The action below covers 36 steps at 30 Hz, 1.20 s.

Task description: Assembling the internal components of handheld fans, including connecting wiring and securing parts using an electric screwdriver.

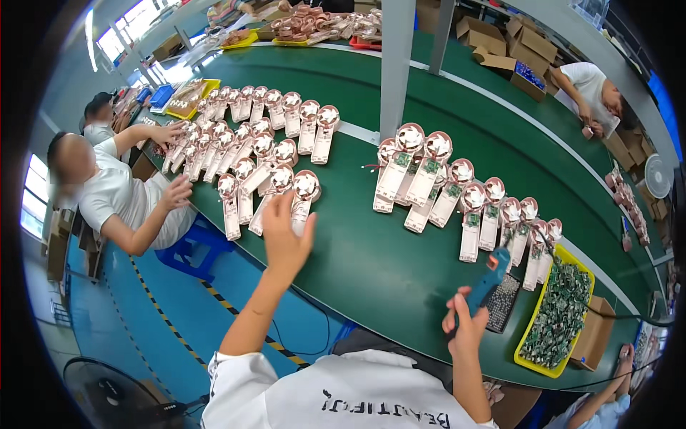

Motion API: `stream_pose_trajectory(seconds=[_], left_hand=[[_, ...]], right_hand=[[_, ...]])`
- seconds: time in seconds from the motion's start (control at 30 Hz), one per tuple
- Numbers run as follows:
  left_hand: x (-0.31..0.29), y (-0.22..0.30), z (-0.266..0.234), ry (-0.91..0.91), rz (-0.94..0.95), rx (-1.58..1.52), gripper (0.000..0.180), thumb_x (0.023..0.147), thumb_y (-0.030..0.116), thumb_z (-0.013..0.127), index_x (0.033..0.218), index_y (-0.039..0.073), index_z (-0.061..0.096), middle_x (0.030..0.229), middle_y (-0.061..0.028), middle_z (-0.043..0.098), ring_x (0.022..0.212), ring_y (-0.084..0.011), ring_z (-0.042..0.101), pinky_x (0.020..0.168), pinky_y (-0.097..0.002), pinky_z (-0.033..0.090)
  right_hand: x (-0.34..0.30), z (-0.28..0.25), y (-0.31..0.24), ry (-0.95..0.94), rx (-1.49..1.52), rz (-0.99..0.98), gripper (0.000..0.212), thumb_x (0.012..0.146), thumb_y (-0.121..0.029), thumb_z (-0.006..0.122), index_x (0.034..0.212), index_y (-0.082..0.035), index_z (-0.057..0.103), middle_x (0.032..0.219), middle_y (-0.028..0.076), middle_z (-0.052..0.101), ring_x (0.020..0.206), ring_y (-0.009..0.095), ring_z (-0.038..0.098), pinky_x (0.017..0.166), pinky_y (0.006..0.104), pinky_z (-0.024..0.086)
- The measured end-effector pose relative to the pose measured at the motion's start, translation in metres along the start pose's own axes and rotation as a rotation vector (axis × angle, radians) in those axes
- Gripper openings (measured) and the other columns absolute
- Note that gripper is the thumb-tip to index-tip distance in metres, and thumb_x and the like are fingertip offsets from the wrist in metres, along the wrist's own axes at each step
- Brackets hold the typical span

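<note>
My left hand [287, 239] is raised over the left cluster with fingers and thumb apart, holding nothing visible. It partly covers the nearest pink handheld-fan housing [306, 187]; whether it touches it I cannot tell. In my right hand [468, 322] is a blue electric screwdriver [489, 280], its front end pointing toward the right-hand housings. Several pink housings with round heads and white blades lie in a slanting row there, such as one housing [469, 234]; green circuit boards [431, 166] show on some. A dark tray of small metal parts [503, 304] is beside the screwdriver.
A yellow bin [519, 352] heaped with green circuit boards stands at the right, next to a cardboard box [594, 332]. A grey post [397, 71] rises from the green table [343, 268]. A co-worker [136, 189] reaches among the left housings. A black cable [614, 314] crosses at right.
</note>
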<state>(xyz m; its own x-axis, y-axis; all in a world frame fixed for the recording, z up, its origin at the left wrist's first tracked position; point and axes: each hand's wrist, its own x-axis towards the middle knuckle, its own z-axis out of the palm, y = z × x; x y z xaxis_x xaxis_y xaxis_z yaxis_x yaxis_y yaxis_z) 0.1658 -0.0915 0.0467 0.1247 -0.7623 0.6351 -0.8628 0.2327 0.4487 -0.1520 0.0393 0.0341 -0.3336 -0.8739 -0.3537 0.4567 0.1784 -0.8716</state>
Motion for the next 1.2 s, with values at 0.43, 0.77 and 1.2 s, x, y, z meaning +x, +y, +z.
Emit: stream_pose_trajectory(seconds=[0.43,0.77,1.2], left_hand=[[0.004,-0.096,0.025,-0.35,0.207,-0.118,0.023,0.088,0.002,0.055,0.11,-0.001,0.059,0.088,-0.0176,0.059,0.078,-0.0331,0.058,0.069,-0.04,0.046],[-0.087,0.035,0.009,-0.465,0.214,-0.363,0.02,0.081,-0.005,0.057,0.1,0.0,0.061,0.08,-0.0103,0.053,0.067,-0.0215,0.055,0.059,-0.0311,0.045],[-0.105,0.178,0.048,-0.745,0.248,-0.599,0.024,0.079,-0.009,0.062,0.1,0.0,0.063,0.094,-0.0125,0.061,0.069,-0.022,0.061,0.062,-0.0302,0.05]], right_hand=[[-0.096,-0.115,-0.032,0.166,-0.169,-0.16,0.023,0.088,-0.018,0.07,0.101,-0.002,0.058,0.078,0.006,0.062,0.043,0.007,0.046,0.039,0.0228,0.035],[-0.045,-0.27,-0.134,0.733,-1.008,-0.578,0.038,0.072,-0.021,0.081,0.098,0.0,0.063,0.08,0.01,0.065,0.07,0.02,0.06,0.068,0.0338,0.049],[-0.034,-0.27,-0.134,0.723,-0.681,-0.431,0.027,0.076,-0.018,0.08,0.091,-0.001,0.065,0.08,0.004,0.067,0.053,0.008,0.055,0.047,0.0243,0.042]])
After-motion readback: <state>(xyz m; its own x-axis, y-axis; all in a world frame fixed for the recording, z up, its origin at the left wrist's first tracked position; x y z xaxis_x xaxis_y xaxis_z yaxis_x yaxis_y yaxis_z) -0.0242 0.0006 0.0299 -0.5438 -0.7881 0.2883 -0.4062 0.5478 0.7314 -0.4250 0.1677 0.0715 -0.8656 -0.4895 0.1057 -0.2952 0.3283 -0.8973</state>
